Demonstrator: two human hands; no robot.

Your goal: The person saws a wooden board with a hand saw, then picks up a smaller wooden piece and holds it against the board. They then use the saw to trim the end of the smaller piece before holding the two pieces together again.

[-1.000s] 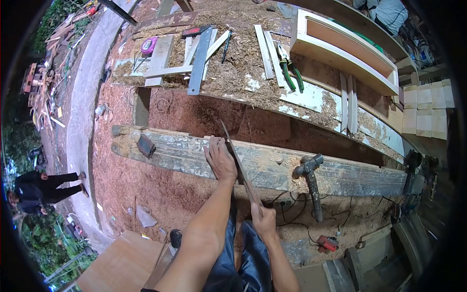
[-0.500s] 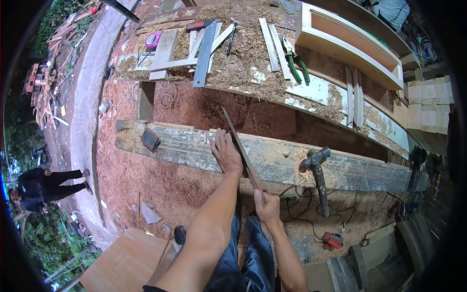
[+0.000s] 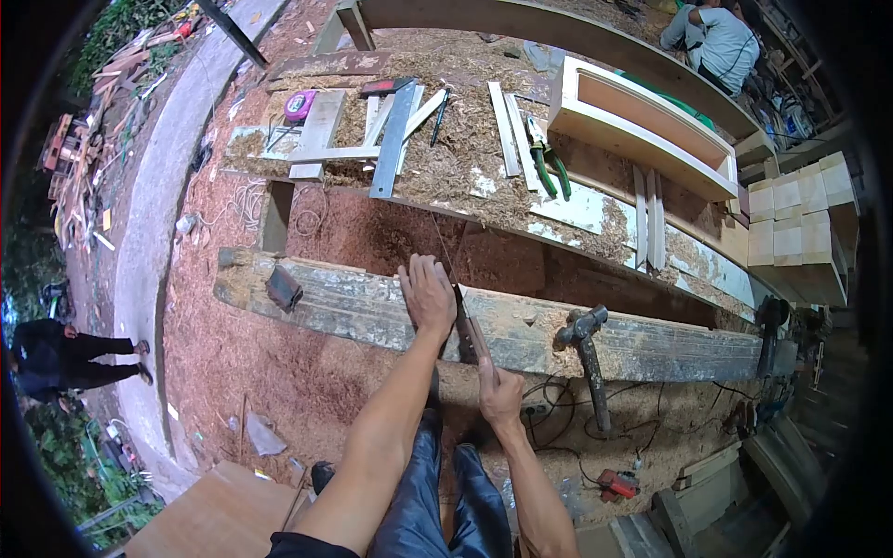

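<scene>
- Right, the saw (image 3: 473, 331) is in the right hand (image 3: 502, 394), fingers clenched around its near end, with the rest of it reaching forward, away from the body.
- Over on the left hand (image 3: 430, 299), the fingers are stretched out, unclenched, lying on the weathered plank (image 3: 521, 335); whether they pin a small piece underneath, I can't tell.
- And the saw slants up past that left hand, close along its right side, crossing the plank and running out to a thin tip over the gap beyond.
- A hammer (image 3: 586, 325) lies on the plank to the right of both hands, handle poking over the near edge.
- Off to the left, a dark block (image 3: 284, 288) sits near the plank's end.
- Across the gap, the shavings-strewn surface (image 3: 460, 172) carries a pink tape measure (image 3: 299, 106), a metal square (image 3: 395, 139) over pale strips (image 3: 339, 153), a dark pen (image 3: 440, 117) and green-handled pliers (image 3: 549, 160).
- Farther right there, it's an open wooden box frame (image 3: 651, 126).
- Down on the ground, a red tool (image 3: 618, 484); at far left, a person (image 3: 70, 358) in dark clothes.
</scene>
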